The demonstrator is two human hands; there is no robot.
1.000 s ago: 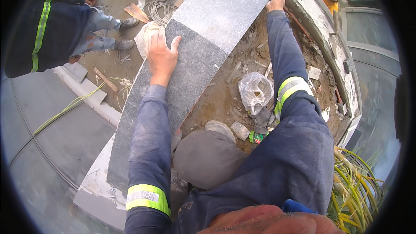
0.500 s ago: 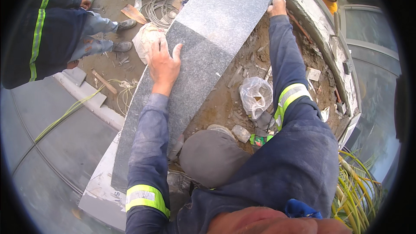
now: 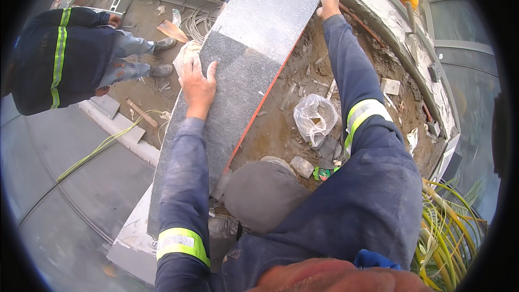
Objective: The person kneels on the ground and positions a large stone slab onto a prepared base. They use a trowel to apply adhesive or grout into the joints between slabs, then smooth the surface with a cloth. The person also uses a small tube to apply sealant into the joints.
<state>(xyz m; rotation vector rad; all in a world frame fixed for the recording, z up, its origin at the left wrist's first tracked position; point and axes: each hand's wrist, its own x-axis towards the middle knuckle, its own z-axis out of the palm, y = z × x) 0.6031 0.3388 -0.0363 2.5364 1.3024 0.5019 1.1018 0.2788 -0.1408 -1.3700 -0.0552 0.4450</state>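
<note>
A long grey speckled stone slab point(image 3: 238, 70) stretches from near my left forearm to the top of the view. My left hand point(image 3: 198, 88) rests on its left side, fingers extended and thumb apart. At the far right corner, my right hand point(image 3: 328, 6) grips the slab's edge, with part of the fingers hidden. A reddish-orange strip shows along the slab's right edge. Under the slab's near end, a pale board point(image 3: 135, 227) sticks out.
A co-worker in a dark reflective-striped jacket point(image 3: 81, 59) stands at left; another person's leg shows beyond the slab. A clear plastic bag point(image 3: 315, 120) and rubble lie on the dirt. Coiled cable point(image 3: 200, 20) is at the back; a concrete kerb point(image 3: 373, 0) runs along the right.
The slab's far end has shifted left with my right hand, and its reddish-orange right edge has come into sight. My left hand stays on the slab. The view has moved slightly.
</note>
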